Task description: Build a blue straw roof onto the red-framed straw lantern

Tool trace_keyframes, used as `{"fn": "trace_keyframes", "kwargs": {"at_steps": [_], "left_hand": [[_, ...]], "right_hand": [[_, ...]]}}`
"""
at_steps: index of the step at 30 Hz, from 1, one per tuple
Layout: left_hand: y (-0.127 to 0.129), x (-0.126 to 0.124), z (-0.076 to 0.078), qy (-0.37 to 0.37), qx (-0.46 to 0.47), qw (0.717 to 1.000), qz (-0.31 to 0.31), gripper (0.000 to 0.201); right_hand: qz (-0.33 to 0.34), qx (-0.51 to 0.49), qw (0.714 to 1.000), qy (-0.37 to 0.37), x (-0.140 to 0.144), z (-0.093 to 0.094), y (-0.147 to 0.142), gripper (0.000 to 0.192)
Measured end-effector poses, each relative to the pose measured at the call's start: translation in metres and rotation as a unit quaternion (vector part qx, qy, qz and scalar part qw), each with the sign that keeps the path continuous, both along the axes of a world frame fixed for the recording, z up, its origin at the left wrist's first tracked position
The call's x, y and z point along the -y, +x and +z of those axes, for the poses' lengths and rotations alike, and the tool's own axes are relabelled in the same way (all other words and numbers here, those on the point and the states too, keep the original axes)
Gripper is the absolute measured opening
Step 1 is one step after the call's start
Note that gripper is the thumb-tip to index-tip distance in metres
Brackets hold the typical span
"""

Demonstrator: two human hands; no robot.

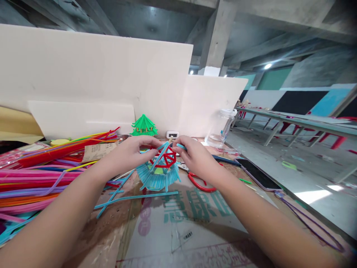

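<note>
A small structure of pipe cleaners [158,182] stands before me, with a fanned light-blue roof-like skirt and a red lattice above it. At its upper left, my left hand [135,150] pinches a light-blue pipe cleaner [163,145] by the top of the lattice. On the other side, my right hand [193,154] has finger and thumb closed on a short blue pipe cleaner end [182,146]. Whether both hands hold one and the same piece I cannot tell. Loose blue pipe cleaners [150,195] lie crossed just in front of the structure.
Bundles of coloured pipe cleaners [30,182] cover the left side. Red-handled scissors [202,183] lie beside my right wrist. A phone [259,174], a water jug [220,128], a green roof-shaped model [144,125] and a small white timer [172,134] stand or lie farther back.
</note>
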State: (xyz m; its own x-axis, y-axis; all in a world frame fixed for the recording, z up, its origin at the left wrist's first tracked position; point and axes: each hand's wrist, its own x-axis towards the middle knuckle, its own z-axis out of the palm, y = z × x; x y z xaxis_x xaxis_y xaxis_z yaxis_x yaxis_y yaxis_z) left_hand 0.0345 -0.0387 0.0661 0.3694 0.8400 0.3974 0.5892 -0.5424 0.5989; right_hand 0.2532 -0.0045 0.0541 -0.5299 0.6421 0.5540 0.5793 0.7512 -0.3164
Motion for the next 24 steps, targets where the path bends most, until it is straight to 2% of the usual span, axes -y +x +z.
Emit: {"fn": "trace_keyframes", "kwargs": {"at_steps": [7,9,12,15,24], "left_hand": [[-0.009,-0.010,-0.005,-0.042,0.040,0.998,0.014,0.026],[-0.007,-0.009,-0.004,-0.040,0.039,0.998,0.012,0.026],[-0.004,-0.004,-0.001,-0.021,0.021,1.000,-0.002,0.026],[0.000,0.001,0.002,0.005,-0.006,1.000,-0.003,0.026],[0.004,0.006,0.005,0.030,-0.026,0.999,0.002,0.024]], "right_hand": [[-0.034,-0.031,0.999,-0.010,-0.003,0.014,0.009,0.020],[-0.021,-0.024,0.999,-0.006,-0.002,0.012,0.008,0.022],[0.029,-0.022,0.999,0.002,-0.001,0.006,0.004,0.012],[0.059,-0.009,0.998,0.012,0.002,0.001,-0.001,0.011],[0.050,0.029,0.998,0.031,0.006,-0.001,-0.003,0.010]]}}
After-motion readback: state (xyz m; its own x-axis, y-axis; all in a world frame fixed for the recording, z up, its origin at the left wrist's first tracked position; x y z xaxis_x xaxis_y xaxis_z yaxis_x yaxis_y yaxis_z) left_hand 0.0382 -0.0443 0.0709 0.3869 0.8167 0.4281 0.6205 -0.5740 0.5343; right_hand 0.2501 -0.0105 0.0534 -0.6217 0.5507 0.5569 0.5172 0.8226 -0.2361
